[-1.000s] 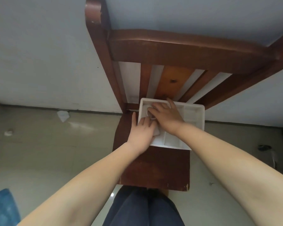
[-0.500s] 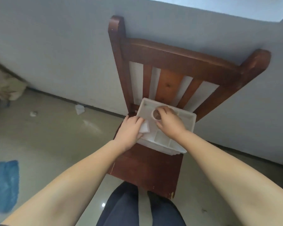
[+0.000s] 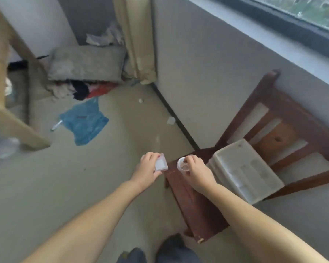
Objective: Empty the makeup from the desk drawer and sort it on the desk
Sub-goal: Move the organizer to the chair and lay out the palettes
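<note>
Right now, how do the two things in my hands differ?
The piece in the left hand, a small box, is rectangular and flat; the round cup in the right hand is circular and open-topped. Both are small, pale and held clear of the white tray.

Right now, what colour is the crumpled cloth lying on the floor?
Blue cloth, seen clearly in the head view.

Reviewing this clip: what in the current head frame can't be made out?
- Round container in the right hand: contents blurred, fingers cover its side.
- Small flat case in the left hand: no label legible.
- White tray on the chair: compartment contents lost to motion blur.
- Desk: cut off by the left edge.
</note>
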A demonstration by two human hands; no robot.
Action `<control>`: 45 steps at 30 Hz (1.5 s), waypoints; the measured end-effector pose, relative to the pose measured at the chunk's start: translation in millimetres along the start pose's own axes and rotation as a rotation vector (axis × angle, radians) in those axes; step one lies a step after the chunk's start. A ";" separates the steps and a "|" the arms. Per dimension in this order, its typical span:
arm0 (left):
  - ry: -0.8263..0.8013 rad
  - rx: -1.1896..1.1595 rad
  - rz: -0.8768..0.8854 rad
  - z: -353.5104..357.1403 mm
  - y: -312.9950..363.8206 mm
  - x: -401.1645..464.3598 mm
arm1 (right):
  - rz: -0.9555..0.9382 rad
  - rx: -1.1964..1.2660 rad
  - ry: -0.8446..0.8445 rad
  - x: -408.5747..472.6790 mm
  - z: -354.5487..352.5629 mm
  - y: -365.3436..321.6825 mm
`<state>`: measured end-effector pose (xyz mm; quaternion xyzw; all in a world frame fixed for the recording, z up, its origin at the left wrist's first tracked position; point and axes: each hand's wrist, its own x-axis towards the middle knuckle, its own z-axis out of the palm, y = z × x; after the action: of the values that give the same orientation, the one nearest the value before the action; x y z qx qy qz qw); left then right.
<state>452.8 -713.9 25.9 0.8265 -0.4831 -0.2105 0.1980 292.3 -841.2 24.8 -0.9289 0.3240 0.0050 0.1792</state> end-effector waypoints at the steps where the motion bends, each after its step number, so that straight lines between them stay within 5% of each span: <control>1: 0.040 -0.016 -0.064 -9.6 -17.3 -20.8 | -0.048 -0.009 -0.032 2.9 7.0 -23.0; 8: 0.333 -0.101 -0.446 -57.8 -142.9 -214.4 | -0.452 -0.052 -0.228 -25.9 88.6 -214.5; 21: 0.635 -0.151 -1.065 -94.8 -304.8 -633.6 | -1.114 -0.141 -0.463 -212.7 229.9 -581.1; 28: 0.800 -0.188 -1.232 -110.4 -370.2 -741.2 | -1.381 -0.214 -0.487 -247.8 282.6 -730.1; 45: 1.022 -0.261 -1.513 -264.6 -651.7 -947.8 | -1.790 -0.230 -0.575 -281.4 419.4 -1172.1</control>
<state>640.2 451.2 48.9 0.8859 0.3594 0.0538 0.2884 822.5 319.4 54.2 -0.8076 -0.5678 0.1262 0.0969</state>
